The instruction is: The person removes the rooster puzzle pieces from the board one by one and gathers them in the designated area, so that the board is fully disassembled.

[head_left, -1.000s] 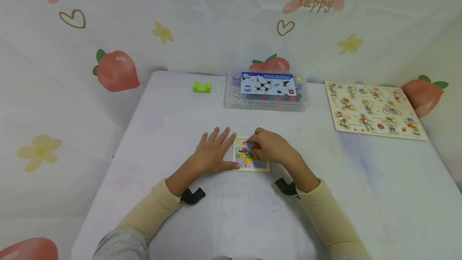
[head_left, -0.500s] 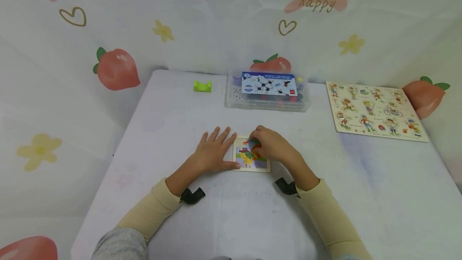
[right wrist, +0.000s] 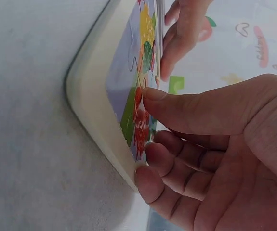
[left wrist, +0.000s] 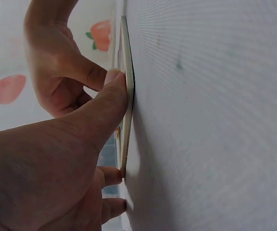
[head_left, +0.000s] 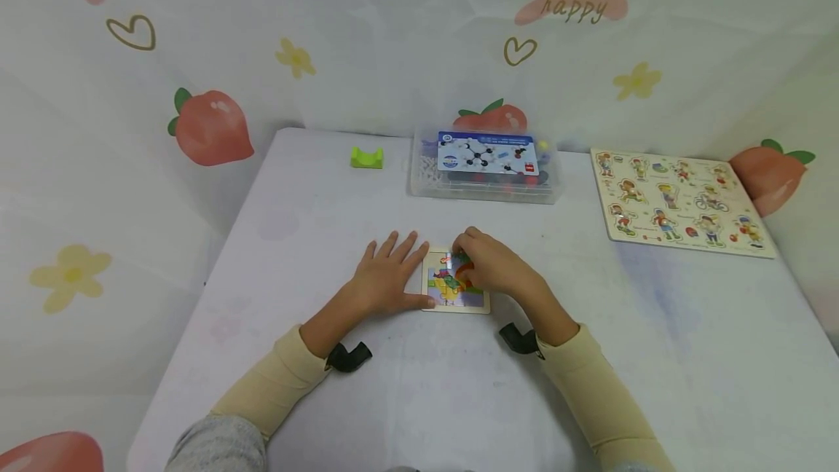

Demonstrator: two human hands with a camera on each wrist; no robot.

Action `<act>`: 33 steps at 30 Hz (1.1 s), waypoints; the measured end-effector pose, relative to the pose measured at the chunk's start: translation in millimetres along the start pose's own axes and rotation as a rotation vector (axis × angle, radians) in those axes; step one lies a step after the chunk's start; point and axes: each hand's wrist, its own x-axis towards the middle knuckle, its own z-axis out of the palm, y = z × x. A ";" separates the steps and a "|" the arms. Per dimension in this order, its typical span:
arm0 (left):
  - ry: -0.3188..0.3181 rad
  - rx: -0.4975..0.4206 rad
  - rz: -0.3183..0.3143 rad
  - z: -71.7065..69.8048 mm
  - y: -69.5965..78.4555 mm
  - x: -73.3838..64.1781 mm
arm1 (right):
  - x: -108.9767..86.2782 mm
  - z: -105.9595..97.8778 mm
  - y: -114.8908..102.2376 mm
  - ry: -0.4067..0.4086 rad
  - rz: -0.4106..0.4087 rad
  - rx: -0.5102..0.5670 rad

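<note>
A box [head_left: 485, 166] lay near the worktop's [head_left: 426, 384] far edge; left hand [head_left: 387, 279] spread, right hand [head_left: 494, 264] pinched the part-hidden puzzle [head_left: 455, 299].

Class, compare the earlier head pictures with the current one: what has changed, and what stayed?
The right hand has edged very slightly left over the picture puzzle; no new hold or release shows. The left hand, clear box and figure board stayed put.

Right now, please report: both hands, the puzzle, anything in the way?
Left hand spread, thumb on puzzle. Right hand bent over puzzle, thumb touching it; exact grip unclear. Puzzle lying on table. Box beyond, not in the way.
</note>
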 end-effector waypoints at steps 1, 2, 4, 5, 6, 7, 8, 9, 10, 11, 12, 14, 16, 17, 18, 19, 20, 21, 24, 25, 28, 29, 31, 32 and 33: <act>0.000 -0.002 0.000 -0.2 0.0 -0.1 | 0.1 0.0 0.2 0.001 0.000 0.007; -0.001 -0.002 -0.001 -0.4 0.0 -0.1 | 0.0 0.0 0.3 0.003 0.001 0.016; -0.002 0.000 -0.002 -0.6 -0.1 -0.4 | -0.2 -0.1 0.5 0.005 -0.001 0.029; -0.001 -0.002 -0.003 -0.7 -0.1 -0.6 | -0.4 -0.2 0.5 0.006 -0.004 0.035; 0.000 -0.004 -0.003 -0.9 0.1 -0.8 | -0.7 -0.4 0.6 0.007 -0.006 0.041; 0.000 -0.009 -0.003 -1.0 0.2 -1.0 | -1.0 -0.5 0.7 0.010 -0.004 0.050; 0.002 -0.011 -0.003 -1.0 0.3 -1.2 | -1.3 -0.8 0.8 0.015 -0.002 0.059; 0.003 -0.016 -0.002 -1.1 0.4 -1.3 | -1.5 -0.9 1.1 0.020 -0.001 0.064; 0.004 -0.019 -0.002 -1.0 0.6 -1.4 | -1.6 -1.1 1.3 0.028 0.002 0.075; 0.006 -0.022 -0.002 -1.0 0.7 -1.6 | -1.8 -1.2 1.8 0.037 0.001 0.081; 0.007 -0.022 -0.001 -1.0 0.9 -1.7 | -1.9 -1.4 2.2 0.047 0.002 0.090; 0.008 -0.018 -0.002 -1.0 1.1 -2.0 | -1.8 -1.4 2.8 0.071 -0.002 0.098; 0.008 -0.015 -0.001 -1.3 1.2 -2.3 | -1.1 -1.5 3.7 0.094 -0.014 0.104; 0.010 -0.014 0.000 -1.5 1.3 -2.4 | -0.8 -1.6 4.1 0.105 -0.017 0.111; 0.010 -0.013 0.000 -1.8 1.3 -2.5 | -0.5 -1.6 4.3 0.113 -0.017 0.120; 0.008 -0.011 0.000 -2.0 1.4 -2.5 | -0.2 -1.7 4.6 0.119 -0.012 0.135; 0.006 -0.009 0.000 -2.2 1.5 -2.5 | -0.2 -1.9 5.3 0.121 -0.008 0.151; 0.005 -0.008 0.000 -2.2 1.5 -2.4 | 0.1 -1.9 5.9 0.122 -0.002 0.167; -0.004 -0.001 -0.004 -2.4 1.5 -2.2 | 0.2 -2.5 7.3 0.121 0.027 0.209; -0.007 0.001 -0.006 -2.4 1.5 -2.2 | 0.3 -2.8 7.9 0.121 0.035 0.223; -0.009 0.005 -0.010 -2.4 1.6 -2.3 | 0.9 -3.5 9.9 0.130 0.046 0.244; -0.010 0.006 -0.011 -2.3 1.7 -2.4 | 1.1 -3.7 10.7 0.134 0.045 0.249; -0.008 0.008 -0.013 -2.4 1.9 -2.6 | 1.4 -3.8 12.4 0.139 0.039 0.257; -0.009 0.008 -0.014 -2.6 2.2 -2.7 | 1.4 -3.9 13.1 0.140 0.036 0.257; -0.008 0.007 -0.014 -2.6 2.5 -2.7 | 1.4 -4.0 13.5 0.142 0.032 0.257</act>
